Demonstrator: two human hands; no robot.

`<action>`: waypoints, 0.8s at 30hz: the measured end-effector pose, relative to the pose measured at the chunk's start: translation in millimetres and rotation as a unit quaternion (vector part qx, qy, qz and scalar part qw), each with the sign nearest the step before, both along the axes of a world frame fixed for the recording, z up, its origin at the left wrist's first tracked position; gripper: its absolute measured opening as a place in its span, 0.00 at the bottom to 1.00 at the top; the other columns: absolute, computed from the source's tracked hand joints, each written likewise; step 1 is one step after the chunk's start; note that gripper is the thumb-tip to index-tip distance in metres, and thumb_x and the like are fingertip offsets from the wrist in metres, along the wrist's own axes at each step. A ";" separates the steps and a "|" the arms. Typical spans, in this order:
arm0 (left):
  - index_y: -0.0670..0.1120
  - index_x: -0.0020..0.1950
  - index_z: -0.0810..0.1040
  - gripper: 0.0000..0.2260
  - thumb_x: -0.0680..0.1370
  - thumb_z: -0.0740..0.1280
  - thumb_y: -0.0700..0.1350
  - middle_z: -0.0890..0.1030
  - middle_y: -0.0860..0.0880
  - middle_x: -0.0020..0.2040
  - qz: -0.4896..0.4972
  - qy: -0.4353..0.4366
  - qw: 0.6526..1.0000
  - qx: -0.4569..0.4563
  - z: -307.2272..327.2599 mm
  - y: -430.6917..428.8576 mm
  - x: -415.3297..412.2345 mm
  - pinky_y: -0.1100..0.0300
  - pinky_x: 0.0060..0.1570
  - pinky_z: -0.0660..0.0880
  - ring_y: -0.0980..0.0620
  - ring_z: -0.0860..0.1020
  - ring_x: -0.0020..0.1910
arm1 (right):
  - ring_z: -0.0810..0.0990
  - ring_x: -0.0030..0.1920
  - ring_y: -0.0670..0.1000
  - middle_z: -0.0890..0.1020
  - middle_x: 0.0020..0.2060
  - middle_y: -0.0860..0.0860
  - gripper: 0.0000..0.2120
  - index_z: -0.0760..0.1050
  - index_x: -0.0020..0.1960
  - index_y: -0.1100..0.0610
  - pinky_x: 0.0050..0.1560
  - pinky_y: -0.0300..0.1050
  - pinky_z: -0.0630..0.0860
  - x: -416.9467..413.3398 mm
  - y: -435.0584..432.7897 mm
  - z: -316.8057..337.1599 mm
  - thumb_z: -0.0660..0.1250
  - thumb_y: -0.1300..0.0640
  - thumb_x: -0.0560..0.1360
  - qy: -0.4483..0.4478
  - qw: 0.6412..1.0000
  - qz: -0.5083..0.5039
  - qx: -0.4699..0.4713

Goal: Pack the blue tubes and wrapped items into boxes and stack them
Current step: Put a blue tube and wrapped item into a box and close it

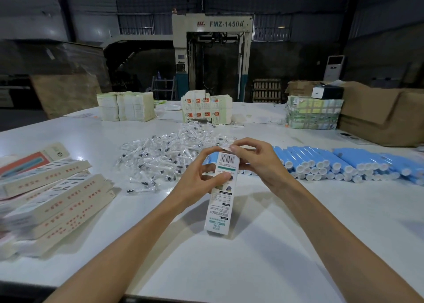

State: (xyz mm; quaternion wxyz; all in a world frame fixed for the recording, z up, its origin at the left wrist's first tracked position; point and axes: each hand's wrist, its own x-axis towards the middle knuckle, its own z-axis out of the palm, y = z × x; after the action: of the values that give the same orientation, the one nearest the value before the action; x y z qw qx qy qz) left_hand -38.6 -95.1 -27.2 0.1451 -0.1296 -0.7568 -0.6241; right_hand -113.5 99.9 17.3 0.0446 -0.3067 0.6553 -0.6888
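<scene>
Hands meet over the white worktop (252,256): left hand (195,183) has its grip clenched round the upright carton (223,197), steadying it, while right hand (257,160) pinches the top flap, likely tucking it shut. Blue tubes (344,162) and wrapped items (160,155) lie just behind.

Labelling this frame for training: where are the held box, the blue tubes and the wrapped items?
held box (221,201): head view, printed front panel.
blue tubes (348,158): head view, top of the pile.
wrapped items (160,151): head view, middle of the heap.
</scene>
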 end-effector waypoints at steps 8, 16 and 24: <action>0.65 0.73 0.68 0.32 0.77 0.81 0.47 0.86 0.42 0.62 -0.011 -0.004 1.000 0.004 1.3 2.0 -0.5 0.43 0.48 0.87 0.41 0.89 0.51 | 0.89 0.46 0.54 0.88 0.44 0.59 0.03 0.84 0.46 0.56 0.43 0.46 0.85 -2.8 0.7 2.5 0.74 0.60 0.79 -0.001 1.000 -0.005 0.012; 0.67 0.76 0.69 0.32 0.77 0.80 0.51 0.86 0.45 0.62 -0.009 -0.004 1.000 0.005 -1.8 -0.7 -3.0 0.45 0.46 0.87 0.43 0.88 0.56 | 0.88 0.51 0.57 0.87 0.49 0.62 0.04 0.84 0.51 0.60 0.49 0.47 0.84 -1.1 7.5 3.6 0.73 0.59 0.80 -0.018 0.999 0.040 0.005; 0.63 0.76 0.70 0.29 0.80 0.78 0.48 0.87 0.48 0.58 0.001 0.018 1.000 0.016 -4.5 -4.7 -4.1 0.46 0.44 0.87 0.44 0.87 0.58 | 0.87 0.56 0.57 0.88 0.52 0.56 0.09 0.85 0.60 0.57 0.58 0.51 0.84 1.9 -1.4 -8.9 0.72 0.60 0.81 0.042 0.999 0.023 0.025</action>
State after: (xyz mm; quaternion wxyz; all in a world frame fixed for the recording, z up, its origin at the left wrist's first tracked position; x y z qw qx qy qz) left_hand -42.7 -99.9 -31.8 0.1615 -0.1372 -0.7442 -0.6335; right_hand -111.6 98.4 8.4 0.0402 -0.3491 0.6668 -0.6572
